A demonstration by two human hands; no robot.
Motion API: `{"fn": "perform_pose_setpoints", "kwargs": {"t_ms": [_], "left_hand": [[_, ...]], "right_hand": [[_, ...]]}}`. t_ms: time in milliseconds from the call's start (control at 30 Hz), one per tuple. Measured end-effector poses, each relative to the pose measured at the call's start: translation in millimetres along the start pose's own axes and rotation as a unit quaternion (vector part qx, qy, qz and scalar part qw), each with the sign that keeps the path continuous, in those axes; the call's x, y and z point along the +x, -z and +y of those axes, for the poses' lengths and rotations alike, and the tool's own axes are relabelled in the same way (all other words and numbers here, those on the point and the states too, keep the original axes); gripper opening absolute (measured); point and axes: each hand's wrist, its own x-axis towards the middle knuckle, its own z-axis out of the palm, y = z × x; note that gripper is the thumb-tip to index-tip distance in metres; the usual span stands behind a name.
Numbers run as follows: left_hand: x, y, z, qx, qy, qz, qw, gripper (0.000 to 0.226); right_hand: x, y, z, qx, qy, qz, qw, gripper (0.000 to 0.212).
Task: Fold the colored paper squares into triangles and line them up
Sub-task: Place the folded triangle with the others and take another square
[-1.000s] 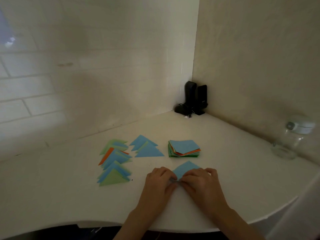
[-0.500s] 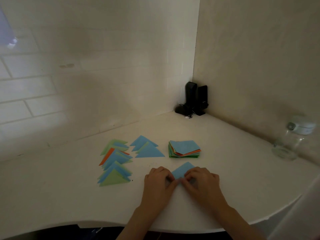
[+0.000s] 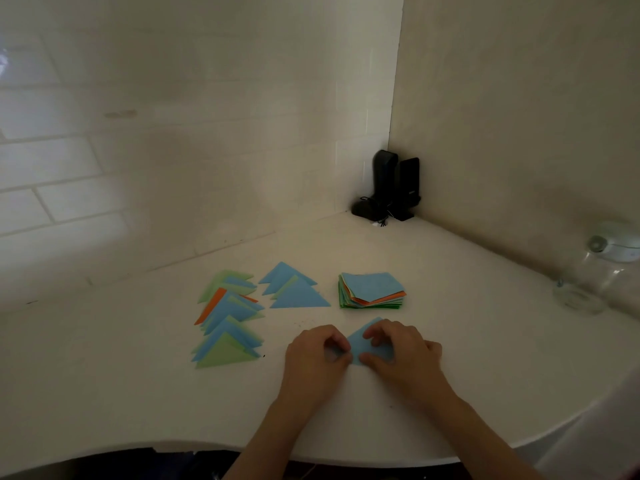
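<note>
While both hands pinch blue paper, stack just beyond

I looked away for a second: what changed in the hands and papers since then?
Little: both hands drew closer over the blue paper piece. The left hand and right hand keep their grip on it. The folded triangles and the stack of paper squares stayed put.

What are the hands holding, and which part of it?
Both hands hold a blue paper down on the table. The left hand pinches its left corner; the right hand grips its right side.
</note>
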Motion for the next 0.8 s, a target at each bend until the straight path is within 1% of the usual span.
{"fn": "perform_pose_setpoints", "kwargs": {"t_ms": [133,267,367,433,533,633,733,800], "left_hand": [[0,3,-2,-0.011,0.002,-0.009,1.000,0.016],[0,5,-2,-0.035,-0.004,-0.017,0.999,0.016],[1,13,-2,-0.065,-0.002,-0.065,0.996,0.031],[1,19,-3,-0.070,-0.012,-0.103,0.992,0.035],[-4,24,-6,-0.050,-0.038,-0.136,0.989,0.036],[-10,22,-7,-0.003,-0.096,-0.113,0.989,0.041],[-13,15,-10,0.043,-0.163,-0.060,0.984,0.043],[-11,13,-14,0.088,-0.200,-0.040,0.975,0.036]], "right_hand": [[6,7,4,0.029,-0.021,-0.058,0.998,0.025],[5,12,10,0.049,-0.010,-0.071,0.996,0.029],[2,15,7,0.017,0.007,-0.082,0.996,0.016],[1,14,5,-0.009,0.017,-0.086,0.996,0.008],[-1,11,-1,-0.058,0.024,-0.088,0.994,0.008],[0,9,-3,-0.073,0.052,-0.096,0.991,0.005],[2,16,1,-0.018,0.076,-0.125,0.989,0.008],[3,20,6,0.005,0.093,-0.150,0.984,0.010]]}}
